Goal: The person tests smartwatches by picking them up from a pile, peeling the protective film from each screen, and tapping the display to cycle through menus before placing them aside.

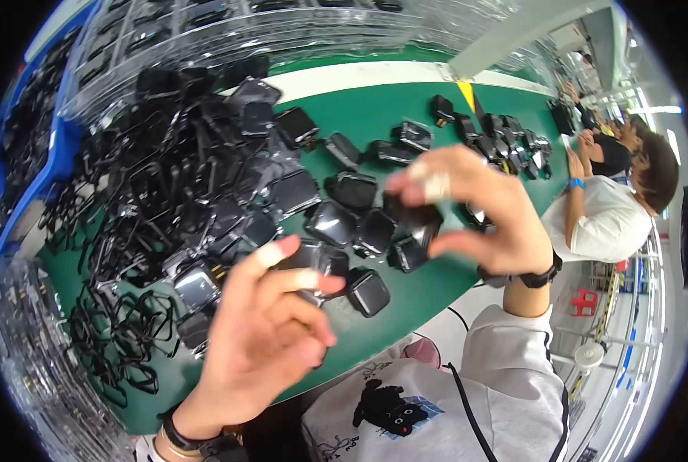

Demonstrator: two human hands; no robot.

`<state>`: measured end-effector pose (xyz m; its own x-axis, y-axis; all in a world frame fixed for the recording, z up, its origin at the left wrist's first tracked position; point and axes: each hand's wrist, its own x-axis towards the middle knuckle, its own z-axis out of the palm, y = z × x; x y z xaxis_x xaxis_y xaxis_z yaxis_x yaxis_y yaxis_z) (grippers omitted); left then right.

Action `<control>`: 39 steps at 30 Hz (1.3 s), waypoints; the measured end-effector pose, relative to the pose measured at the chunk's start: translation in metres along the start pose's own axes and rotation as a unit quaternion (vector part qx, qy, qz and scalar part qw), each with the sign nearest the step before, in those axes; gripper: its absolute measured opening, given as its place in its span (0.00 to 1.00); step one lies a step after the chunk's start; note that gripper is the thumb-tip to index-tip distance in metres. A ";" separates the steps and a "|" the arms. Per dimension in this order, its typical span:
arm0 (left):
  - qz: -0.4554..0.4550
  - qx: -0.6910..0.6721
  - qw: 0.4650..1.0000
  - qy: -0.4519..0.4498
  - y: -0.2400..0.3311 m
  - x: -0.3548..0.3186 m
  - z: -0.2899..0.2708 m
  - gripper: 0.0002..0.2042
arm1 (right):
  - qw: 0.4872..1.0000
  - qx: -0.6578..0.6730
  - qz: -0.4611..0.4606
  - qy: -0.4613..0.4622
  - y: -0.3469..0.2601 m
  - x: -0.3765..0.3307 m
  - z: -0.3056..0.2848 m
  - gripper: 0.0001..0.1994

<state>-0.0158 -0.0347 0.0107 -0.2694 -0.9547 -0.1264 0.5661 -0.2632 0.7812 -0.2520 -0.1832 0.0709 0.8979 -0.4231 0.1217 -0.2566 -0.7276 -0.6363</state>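
Observation:
My left hand (263,335) is raised over the green table (375,108), thumb and fingers pinching a small black square part (313,266) with a glossy face. My right hand (479,212) hovers further right, fingers curled around another dark square part (417,219); white tape wraps some fingertips. Both wrists wear dark bands. Below and between the hands, several similar black square parts (369,292) lie loose on the table.
A large heap of black square frames and parts (175,185) covers the left of the table. Clear plastic trays (228,31) stack at the back and left edge. Another person (606,208) in white sits to the right, with more black parts (505,138) nearby.

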 end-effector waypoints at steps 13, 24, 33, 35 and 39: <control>0.052 -0.001 0.999 -0.013 0.003 0.003 -0.002 0.21 | 0.993 -0.059 -0.090 -0.038 0.023 0.102 0.056 0.09; 0.169 -0.032 0.980 0.103 0.002 0.002 -0.007 0.26 | 0.980 -0.033 -0.133 0.144 -0.032 0.085 0.068 0.12; 0.188 -0.016 0.978 0.091 -0.003 -0.004 -0.016 0.23 | 0.982 0.179 -0.036 0.053 -0.025 0.088 0.071 0.14; 0.192 -0.021 0.975 0.107 -0.002 0.002 -0.013 0.23 | 0.959 0.284 0.021 0.008 -0.014 0.089 0.071 0.16; 0.168 -0.033 0.976 0.135 -0.003 0.006 -0.014 0.25 | 0.945 0.325 -0.018 0.029 -0.001 0.091 0.081 0.14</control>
<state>-0.0082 -0.0417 -0.0012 0.1506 -0.9881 -0.0325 0.6383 0.0721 0.7664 -0.1416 -0.1777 0.0209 0.8753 -0.4481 0.1816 0.0641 -0.2647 -0.9622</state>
